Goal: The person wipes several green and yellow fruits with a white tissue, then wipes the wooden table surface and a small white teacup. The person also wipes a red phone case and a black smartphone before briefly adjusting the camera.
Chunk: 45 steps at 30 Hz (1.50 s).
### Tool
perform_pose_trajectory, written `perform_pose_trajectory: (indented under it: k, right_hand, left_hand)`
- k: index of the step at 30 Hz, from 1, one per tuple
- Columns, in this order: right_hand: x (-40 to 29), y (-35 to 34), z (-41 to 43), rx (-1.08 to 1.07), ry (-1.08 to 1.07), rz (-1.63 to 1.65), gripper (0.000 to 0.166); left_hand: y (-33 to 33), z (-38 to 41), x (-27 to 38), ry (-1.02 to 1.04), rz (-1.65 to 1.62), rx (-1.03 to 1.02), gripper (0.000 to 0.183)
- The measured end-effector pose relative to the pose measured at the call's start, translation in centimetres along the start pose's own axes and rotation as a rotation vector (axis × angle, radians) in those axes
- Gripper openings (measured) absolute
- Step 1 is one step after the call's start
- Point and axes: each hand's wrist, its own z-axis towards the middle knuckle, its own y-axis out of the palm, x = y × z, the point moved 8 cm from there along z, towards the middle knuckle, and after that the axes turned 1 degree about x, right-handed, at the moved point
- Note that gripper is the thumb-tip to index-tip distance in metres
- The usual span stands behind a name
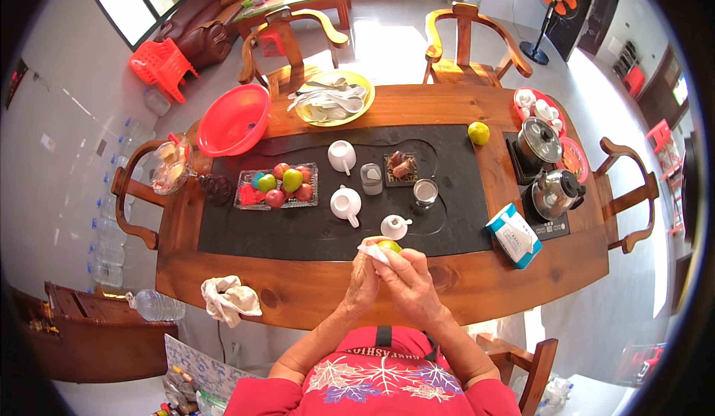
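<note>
Close together over the table's near side, my left hand (363, 279) and my right hand (412, 277) are wrapped around a yellow-green fruit (390, 245). A white tissue (375, 253) is pinched in my right fingers against the fruit. Most of the fruit is hidden by the fingers. Just beyond them a small white teapot or lidded cup (395, 227) stands on the black tea tray (357, 245). A glass dish (246, 206) on the left of the tray holds apples and other fruit.
White cups (345, 202), a drinking glass (371, 178) and a strainer jar (425, 192) stand mid-tray. To the right are a tissue pack (515, 236), a kettle (553, 195) and a pot (537, 142). A red basin (234, 120), a yellow bowl of spoons (366, 100) and a cloth (230, 298) lie left.
</note>
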Motion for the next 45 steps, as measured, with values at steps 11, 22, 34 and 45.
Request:
perform_pose_trajectory:
  k: [11, 22, 34, 45]
  right_hand:
    - [6.2, 1.7, -1.9, 0.174, 0.564, 0.620, 0.029]
    - [4.4, -0.1, -2.9, 0.321, 0.459, 0.298, 0.034]
    - [8.4, 2.0, -2.5, 0.215, 0.696, 0.847, 0.024]
    - [2.7, -0.1, -0.5, -0.009, 0.130, 0.272, 0.036]
  left_hand:
    - [0.2, 0.2, 0.3, -0.086, -0.299, 0.037, 0.043]
    - [0.7, 1.1, 0.1, -0.240, -0.600, 0.047, 0.035]
    - [1.1, 0.3, -0.7, -0.243, -0.512, -0.067, 0.047]
    - [0.7, -0.1, 0.4, -0.086, 0.104, -0.181, 0.092]
